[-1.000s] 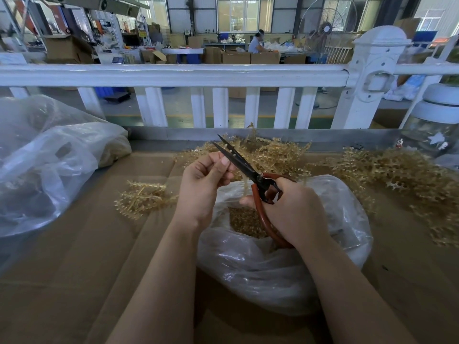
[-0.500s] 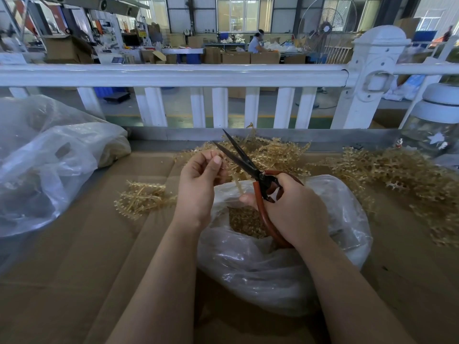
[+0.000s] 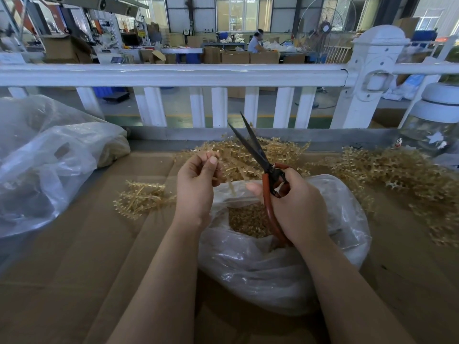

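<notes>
- Both hands are held above a clear plastic bag (image 3: 273, 274). The left hand (image 3: 196, 187) is closed in a pinch on a thin golden plastic strip (image 3: 231, 186), which is kept between the thumb and the fingertips.
- The right hand (image 3: 298, 204) is curled round the red handles of the scissors (image 3: 267, 168), with the thumb stretched out toward the left hand.
- The dark blades are parted a little and pointed up and away, just to the right of the strip and apart from it.
- The lower end of the strip is hung over the mouth of the bag, between the two hands.
- Small golden pieces (image 3: 248, 219) are gathered inside the bag, under the hands.
- The bag is laid on brown cardboard (image 3: 74, 269).
- A heap of golden strips (image 3: 280, 150) is seen behind the hands, a wider heap (image 3: 402, 175) at the right, and a small bundle (image 3: 141, 198) at the left.
- A large clear bag (image 3: 49, 165) is placed at the far left, near a white railing (image 3: 173, 74).
</notes>
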The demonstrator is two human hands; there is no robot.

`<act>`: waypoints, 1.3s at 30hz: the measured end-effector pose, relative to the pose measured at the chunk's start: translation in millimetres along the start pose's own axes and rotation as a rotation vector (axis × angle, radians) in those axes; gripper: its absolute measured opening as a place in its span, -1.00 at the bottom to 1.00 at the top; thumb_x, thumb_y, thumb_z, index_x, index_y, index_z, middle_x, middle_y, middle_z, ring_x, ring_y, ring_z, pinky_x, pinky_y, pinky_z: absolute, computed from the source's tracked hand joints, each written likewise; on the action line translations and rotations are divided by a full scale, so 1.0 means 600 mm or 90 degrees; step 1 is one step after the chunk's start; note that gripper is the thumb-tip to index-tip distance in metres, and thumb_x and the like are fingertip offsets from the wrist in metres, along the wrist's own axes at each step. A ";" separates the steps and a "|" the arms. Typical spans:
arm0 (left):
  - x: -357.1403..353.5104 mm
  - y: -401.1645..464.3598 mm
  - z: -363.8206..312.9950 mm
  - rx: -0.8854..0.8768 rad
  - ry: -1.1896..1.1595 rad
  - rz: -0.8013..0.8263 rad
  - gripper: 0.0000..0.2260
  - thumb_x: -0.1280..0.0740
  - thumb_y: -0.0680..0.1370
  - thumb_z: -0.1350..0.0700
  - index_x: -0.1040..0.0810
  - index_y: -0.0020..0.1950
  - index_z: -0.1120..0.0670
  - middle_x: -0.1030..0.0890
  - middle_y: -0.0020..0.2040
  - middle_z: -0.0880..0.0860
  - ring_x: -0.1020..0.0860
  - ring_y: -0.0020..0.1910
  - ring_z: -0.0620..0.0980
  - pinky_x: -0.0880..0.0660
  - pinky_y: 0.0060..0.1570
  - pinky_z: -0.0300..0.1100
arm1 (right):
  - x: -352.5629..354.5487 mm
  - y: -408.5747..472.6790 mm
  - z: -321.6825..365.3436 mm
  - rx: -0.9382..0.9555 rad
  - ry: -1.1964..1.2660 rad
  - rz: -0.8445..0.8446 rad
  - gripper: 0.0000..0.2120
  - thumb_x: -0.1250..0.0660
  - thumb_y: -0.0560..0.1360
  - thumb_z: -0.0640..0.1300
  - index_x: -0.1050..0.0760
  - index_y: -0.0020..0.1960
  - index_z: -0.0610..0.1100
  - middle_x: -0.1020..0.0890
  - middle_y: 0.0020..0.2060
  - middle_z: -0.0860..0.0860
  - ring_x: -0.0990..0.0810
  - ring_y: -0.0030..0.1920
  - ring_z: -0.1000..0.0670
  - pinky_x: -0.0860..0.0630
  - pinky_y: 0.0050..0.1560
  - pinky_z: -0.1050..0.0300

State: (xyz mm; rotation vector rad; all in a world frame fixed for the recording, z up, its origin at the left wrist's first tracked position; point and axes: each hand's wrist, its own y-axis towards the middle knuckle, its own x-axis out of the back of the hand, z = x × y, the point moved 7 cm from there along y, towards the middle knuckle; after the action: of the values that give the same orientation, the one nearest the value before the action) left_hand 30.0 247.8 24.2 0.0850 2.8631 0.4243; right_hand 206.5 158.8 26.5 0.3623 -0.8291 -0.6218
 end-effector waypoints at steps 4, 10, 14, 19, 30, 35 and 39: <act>-0.003 -0.002 0.001 0.001 0.010 0.009 -0.78 -0.23 0.65 0.23 -0.54 -0.17 0.10 -0.52 -0.33 -0.04 -0.45 -0.33 -0.12 -0.45 -0.22 -0.24 | -0.005 0.001 -0.003 -0.007 -0.007 0.016 -0.46 -0.22 0.30 0.56 -0.46 -0.11 0.09 -0.55 -0.28 0.24 -0.52 -0.23 0.20 -0.37 -0.28 0.35; -0.031 -0.011 -0.004 -0.035 0.066 0.075 -0.86 -0.25 0.64 0.25 -0.54 -0.10 0.18 -0.55 -0.31 -0.04 -0.51 -0.29 -0.16 -0.49 -0.20 -0.34 | -0.022 0.001 -0.007 -0.004 -0.074 0.061 -0.52 -0.25 0.31 0.55 -0.38 -0.17 0.14 -0.51 -0.35 0.24 -0.52 -0.25 0.13 -0.41 -0.29 0.21; -0.040 -0.016 -0.008 -0.047 0.077 0.110 -0.86 -0.24 0.63 0.30 -0.55 -0.09 0.20 -0.55 -0.27 0.03 -0.51 -0.27 -0.16 -0.47 -0.20 -0.37 | -0.022 0.000 -0.008 0.006 -0.096 0.054 -0.48 -0.22 0.29 0.57 -0.42 -0.11 0.14 -0.51 -0.31 0.25 -0.53 -0.21 0.11 -0.44 -0.24 0.15; -0.042 -0.019 -0.011 -0.053 0.061 0.123 -0.85 -0.24 0.63 0.29 -0.56 -0.08 0.18 -0.56 -0.28 -0.02 -0.51 -0.27 -0.17 -0.46 -0.20 -0.36 | -0.021 0.000 -0.007 0.003 -0.095 0.049 -0.45 -0.20 0.28 0.58 -0.45 -0.08 0.13 -0.43 -0.33 0.32 -0.47 -0.23 0.15 -0.38 -0.28 0.18; -0.044 -0.019 -0.015 -0.058 0.035 0.141 -0.80 -0.25 0.62 0.28 -0.57 -0.13 0.07 -0.57 -0.32 -0.13 -0.51 -0.28 -0.20 -0.45 -0.20 -0.39 | -0.014 0.001 -0.002 0.020 -0.136 0.028 -0.41 -0.20 0.28 0.58 -0.46 -0.19 0.03 -0.51 -0.37 0.21 -0.48 -0.33 0.15 -0.38 -0.38 0.23; -0.045 -0.019 -0.013 -0.046 0.023 0.147 -0.80 -0.26 0.62 0.27 -0.56 -0.15 0.08 -0.55 -0.32 -0.09 -0.49 -0.28 -0.18 -0.45 -0.21 -0.38 | -0.016 0.001 -0.002 0.020 -0.125 0.022 -0.37 -0.18 0.26 0.60 -0.48 -0.23 0.02 -0.54 -0.38 0.20 -0.47 -0.36 0.21 -0.38 -0.38 0.28; -0.043 -0.018 -0.012 -0.035 0.015 0.143 -0.82 -0.26 0.62 0.27 -0.56 -0.14 0.10 -0.55 -0.31 -0.07 -0.50 -0.28 -0.17 -0.45 -0.20 -0.37 | -0.017 0.001 -0.002 0.030 -0.108 0.017 -0.36 -0.17 0.26 0.60 -0.48 -0.25 0.01 -0.51 -0.40 0.22 -0.44 -0.38 0.25 -0.32 -0.40 0.34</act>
State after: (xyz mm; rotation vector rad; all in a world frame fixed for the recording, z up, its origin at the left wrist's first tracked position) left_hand 53.2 232.8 33.8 0.3977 2.8721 0.5507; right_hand 202.4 165.8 20.1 0.3441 -1.0113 -0.6155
